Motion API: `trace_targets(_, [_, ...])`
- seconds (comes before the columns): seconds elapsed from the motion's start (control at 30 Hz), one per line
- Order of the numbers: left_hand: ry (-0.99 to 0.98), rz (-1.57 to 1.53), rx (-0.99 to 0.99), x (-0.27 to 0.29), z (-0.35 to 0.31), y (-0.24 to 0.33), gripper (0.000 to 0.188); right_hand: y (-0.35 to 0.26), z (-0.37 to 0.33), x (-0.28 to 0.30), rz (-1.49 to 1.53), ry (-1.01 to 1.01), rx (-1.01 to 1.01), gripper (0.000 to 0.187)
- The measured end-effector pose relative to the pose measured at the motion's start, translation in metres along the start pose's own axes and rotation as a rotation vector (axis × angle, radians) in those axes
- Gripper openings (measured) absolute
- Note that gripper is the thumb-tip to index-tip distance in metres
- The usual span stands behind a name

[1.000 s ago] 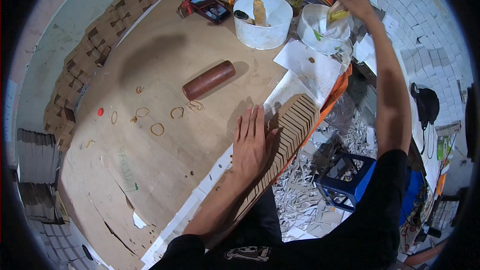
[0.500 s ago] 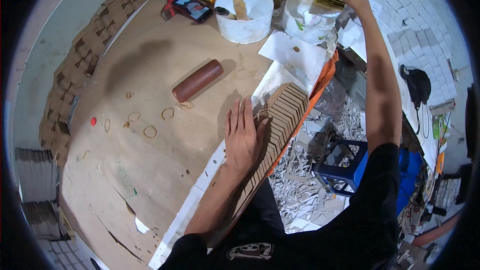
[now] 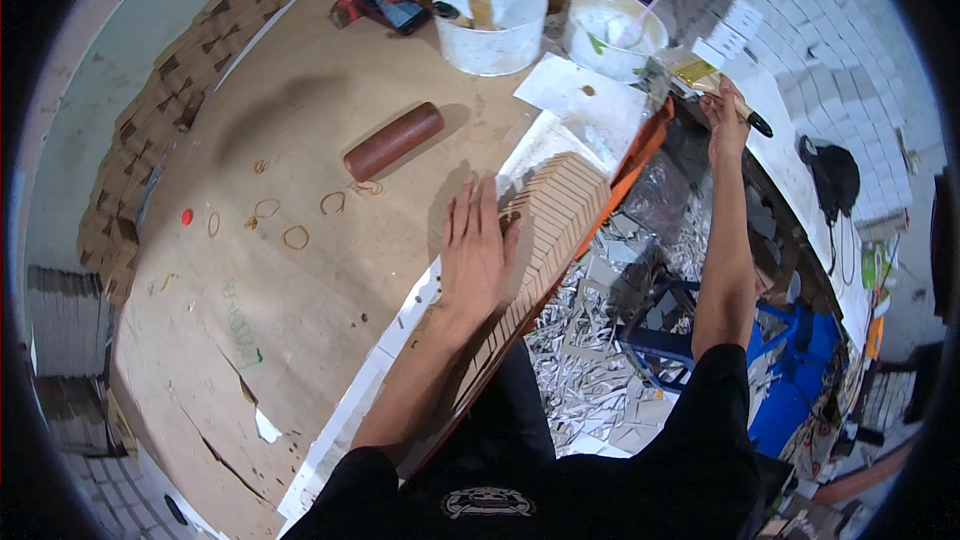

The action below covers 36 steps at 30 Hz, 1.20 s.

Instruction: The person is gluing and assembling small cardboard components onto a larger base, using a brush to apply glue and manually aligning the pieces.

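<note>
Clearly, the right hand (image 3: 727, 120) is clamped on a flat, wide-bristled brush with a pale wooden handle and a black tip (image 3: 697, 72), held out beyond the bench corner. Its yellowish bristles point up and to the left, near a round white plastic tub with green marks (image 3: 602, 60); whether they touch anything there I cannot tell. The left hand (image 3: 476, 262) lies flat, palm down, its fingers extended and the thumb apart from them, at the left edge of a long row of overlapping brown cardboard pieces with angled ends (image 3: 565, 202). This row runs along the right edge of the bench covered in brown board (image 3: 250, 290), near the person's body.

Beyond the row, a white rectangular sheet with a brown spot (image 3: 570, 92) lies before the tub, and an orange plastic sheet (image 3: 640, 168) hangs along the edge. Left of the first tub stands a second, plain white round tub (image 3: 490, 52) with a black-tipped handle and a tan piece inside. A reddish-brown smooth cylinder (image 3: 394, 141) rests on its side mid-bench, with thin tan rubber bands (image 3: 296, 228) below and to its left, and a small red round cap (image 3: 187, 217) farther left. Pale paper scraps (image 3: 585, 350) cover the floor.
</note>
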<state>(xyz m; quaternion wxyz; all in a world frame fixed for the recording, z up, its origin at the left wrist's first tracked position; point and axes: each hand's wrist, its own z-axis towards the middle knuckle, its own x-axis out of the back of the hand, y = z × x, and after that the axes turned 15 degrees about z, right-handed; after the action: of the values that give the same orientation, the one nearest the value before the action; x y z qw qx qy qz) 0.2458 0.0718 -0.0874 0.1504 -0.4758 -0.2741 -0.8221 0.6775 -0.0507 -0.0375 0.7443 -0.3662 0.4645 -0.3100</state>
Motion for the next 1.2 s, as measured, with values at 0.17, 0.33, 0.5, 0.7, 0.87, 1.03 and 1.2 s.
trace_targets(0.17, [-0.014,-0.013,0.042,0.004,-0.001,-0.001,0.065,-0.035,-0.019,0.029,-0.007,0.105,-0.018,0.046])
trace_targets(0.33, [-0.051,-0.154,0.129,0.001,-0.001,-0.004,0.061,-0.103,-0.069,0.015,-0.288,0.069,0.003,0.039])
trace_targets(0.5, [-0.040,-0.068,0.114,0.000,-0.003,-0.003,0.067,-0.147,-0.142,-0.038,-0.555,-0.171,0.054,0.031])
trace_targets(0.7, [0.105,0.212,-0.045,-0.006,-0.003,0.003,0.076,-0.112,-0.177,-0.063,-0.553,-0.294,0.045,0.026])
trace_targets(0.87, [0.096,0.261,-0.027,-0.004,-0.001,0.001,0.074,-0.073,-0.218,-0.110,-0.477,-0.308,-0.084,0.016])
trace_targets(1.03, [0.018,0.315,-0.005,-0.003,0.000,0.006,0.071,-0.030,-0.195,-0.077,-0.788,-0.346,-0.002,0.030])
trace_targets(1.2, [-0.037,0.328,0.033,0.004,-0.002,0.000,0.069,-0.054,-0.209,-0.129,-0.802,-0.444,0.139,0.029])
